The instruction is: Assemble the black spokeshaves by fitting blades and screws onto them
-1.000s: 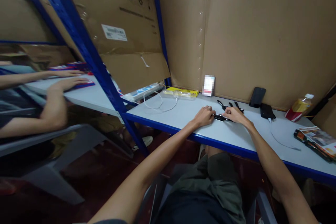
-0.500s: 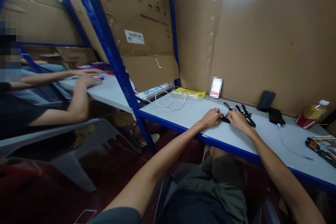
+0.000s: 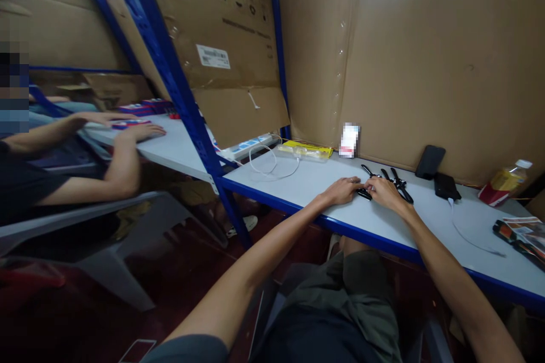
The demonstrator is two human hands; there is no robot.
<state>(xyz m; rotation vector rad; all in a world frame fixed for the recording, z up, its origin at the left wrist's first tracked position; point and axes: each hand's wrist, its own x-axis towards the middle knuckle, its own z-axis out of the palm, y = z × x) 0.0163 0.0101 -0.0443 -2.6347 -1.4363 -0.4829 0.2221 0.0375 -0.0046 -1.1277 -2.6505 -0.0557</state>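
My left hand (image 3: 343,190) rests on the grey-white table with its fingers closed at a small black-handled tool (image 3: 364,194), apparently pliers, mostly hidden by the hands. Meeting it from the other side, my right hand (image 3: 384,193) is bent down, thumb and fingers pinched on the same tool. Just behind the right hand, a black handle (image 3: 369,170) sticks out toward the back left. Black-handled pliers (image 3: 400,184) with metal joints lie on the table right beside that hand.
A lit phone (image 3: 349,140) leans on the cardboard wall. Further right are a dark phone (image 3: 430,162), a black device (image 3: 447,187) with a white cable, and a bottle (image 3: 505,183). A yellow package (image 3: 306,150) lies left. A blue post (image 3: 170,68) separates a co-worker's table.
My hands stay at the same spot, with small finger shifts around the black tool. The view has turned slightly. At the neighbouring table, the co-worker's hands have moved a little apart.
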